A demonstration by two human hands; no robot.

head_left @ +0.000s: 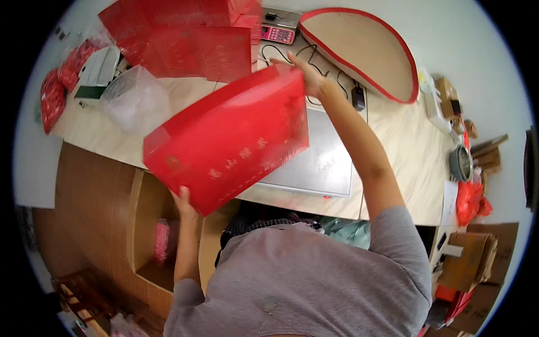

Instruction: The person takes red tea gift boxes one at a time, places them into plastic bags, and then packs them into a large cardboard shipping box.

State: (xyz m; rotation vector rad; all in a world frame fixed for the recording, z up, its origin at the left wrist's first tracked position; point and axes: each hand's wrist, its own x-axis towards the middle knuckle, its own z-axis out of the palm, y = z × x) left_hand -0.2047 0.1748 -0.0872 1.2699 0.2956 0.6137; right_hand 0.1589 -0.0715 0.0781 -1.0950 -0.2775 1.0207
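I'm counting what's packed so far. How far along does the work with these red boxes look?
Done: a stack of flat red boxes lies at the table's far left. In hand: the left hand and right hand hold a large red box tilted above the steel scale platform. Left: the open cardboard carton below holds only a small pink packet.

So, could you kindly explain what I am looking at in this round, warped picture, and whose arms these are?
This is one view from a wide-angle camera worn on a person's head, looking down, so straight edges bend. The arms are the wearer's own. The left hand grips the lower corner of a large flat red box; the right hand holds its upper edge. Beneath lies a pale worktable with a grey flat platform, more red boxes, a clear plastic bag and a red-rimmed half-round board.
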